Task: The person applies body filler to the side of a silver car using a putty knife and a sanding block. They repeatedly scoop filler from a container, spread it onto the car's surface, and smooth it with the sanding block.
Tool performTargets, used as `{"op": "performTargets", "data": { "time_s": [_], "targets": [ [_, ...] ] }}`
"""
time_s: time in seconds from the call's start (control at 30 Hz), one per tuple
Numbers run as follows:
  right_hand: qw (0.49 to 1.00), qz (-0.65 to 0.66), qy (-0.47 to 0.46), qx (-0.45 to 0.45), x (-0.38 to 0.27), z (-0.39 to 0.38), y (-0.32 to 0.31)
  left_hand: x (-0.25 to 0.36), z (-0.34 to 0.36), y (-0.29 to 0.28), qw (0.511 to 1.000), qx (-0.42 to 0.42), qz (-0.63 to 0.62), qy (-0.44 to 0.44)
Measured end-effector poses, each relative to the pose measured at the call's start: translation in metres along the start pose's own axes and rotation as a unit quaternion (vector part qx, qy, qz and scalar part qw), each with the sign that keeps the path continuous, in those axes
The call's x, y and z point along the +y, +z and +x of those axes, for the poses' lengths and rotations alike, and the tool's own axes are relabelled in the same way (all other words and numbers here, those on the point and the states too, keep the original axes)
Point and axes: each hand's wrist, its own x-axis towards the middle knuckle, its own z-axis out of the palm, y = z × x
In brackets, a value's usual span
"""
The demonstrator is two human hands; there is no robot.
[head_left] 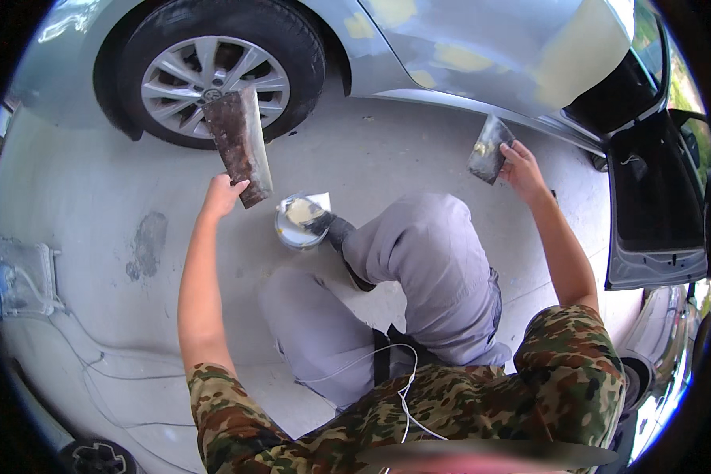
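brown-stained plate [238,146] looks light, stiff, best held by its near end; left hand [224,195] pinches it there; right hand [521,167] grips a grey blade [488,152]

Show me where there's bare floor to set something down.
Bare floor shows between the wheel and the scraper in the right hand. Another patch, at far left, lies between the wheel and the clear box. It is crowded around the tub, shoe close beside it, and among the cords.
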Motion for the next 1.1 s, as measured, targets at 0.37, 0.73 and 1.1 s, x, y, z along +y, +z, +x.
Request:
{"op": "performTargets", "data": {
  "time_s": [0.37,0.73,1.1],
  "targets": [
    [0.982,0.085,0.154,0.065,0.091,0.02,-0.03,0.05,0.167,0.073,0.989,-0.117,-0.092,0.003],
    [0.963,0.122,0.202,0.133,0.171,0.021,-0.066,0.019,0.224,0.159,0.959,-0.228,-0.133,-0.101],
    [0.968,0.145,0.171,0.115,0.13,0.014,-0.055,0.096,0.145,0.064,0.985,0.136,-0.097,-0.032]
  ]
}}
